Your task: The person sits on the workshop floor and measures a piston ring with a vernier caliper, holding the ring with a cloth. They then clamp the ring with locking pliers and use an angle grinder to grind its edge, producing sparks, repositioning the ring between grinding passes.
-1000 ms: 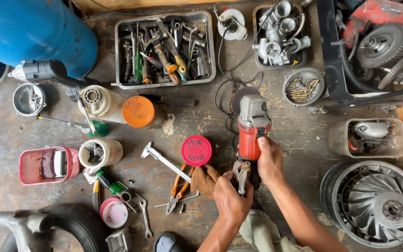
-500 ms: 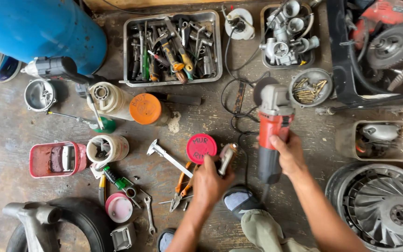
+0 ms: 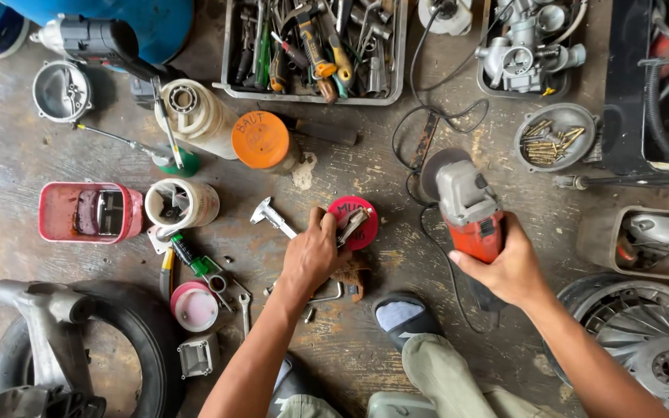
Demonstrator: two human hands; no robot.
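Observation:
My right hand (image 3: 509, 267) grips the red and grey angle grinder (image 3: 468, 205) by its body, with the disc end pointing away from me over the floor. My left hand (image 3: 313, 254) is closed on a small metal tool (image 3: 352, 224) that lies across a round red lid (image 3: 359, 219). A grey wrench (image 3: 272, 217) lies just left of that hand, and orange-handled pliers (image 3: 348, 272) sit under it. The grinder's black cable (image 3: 427, 131) loops off toward the top.
A grey tray of hand tools (image 3: 315, 46) stands at the top. An orange-lidded jar (image 3: 261, 141), white cups (image 3: 182, 203), a red box (image 3: 90, 212), a bowl of brass bolts (image 3: 555, 139), a carburettor (image 3: 524, 50), a tyre (image 3: 79, 348) and a finned wheel (image 3: 644, 348) lie around.
The right hand has brought the grinder further right and kept hold of it. The left hand has moved up from the pliers to the red lid with the small tool.

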